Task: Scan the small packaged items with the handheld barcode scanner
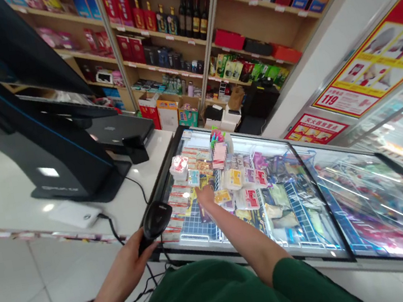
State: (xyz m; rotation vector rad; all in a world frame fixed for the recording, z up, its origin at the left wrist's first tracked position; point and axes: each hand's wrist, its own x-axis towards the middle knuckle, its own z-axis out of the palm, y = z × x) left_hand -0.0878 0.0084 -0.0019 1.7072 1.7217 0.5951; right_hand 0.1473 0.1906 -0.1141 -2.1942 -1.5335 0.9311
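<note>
My left hand (137, 252) is wrapped round the handle of a black barcode scanner (158, 219), whose head points toward the glass-topped freezer (196, 237). A cable hangs from the scanner. Over the glass, my right hand (206, 196) is closed at the near edge of a small pack with a light blue label (193, 178); its fingers are partly hidden. Left of that pack is a stack of clear packs with red labels (179, 166). To the right sit packs with yellow labels (233, 178), purple ones (249, 176) and red ones (250, 198).
A monitor on a dark stand (67, 158) and a white device (76, 214) stand on the left counter (162, 144). Behind the packs is a blurred-out tub (220, 150). Shelves of bottles and boxes (167, 40) line the back. Cables (147, 289) hang near my body.
</note>
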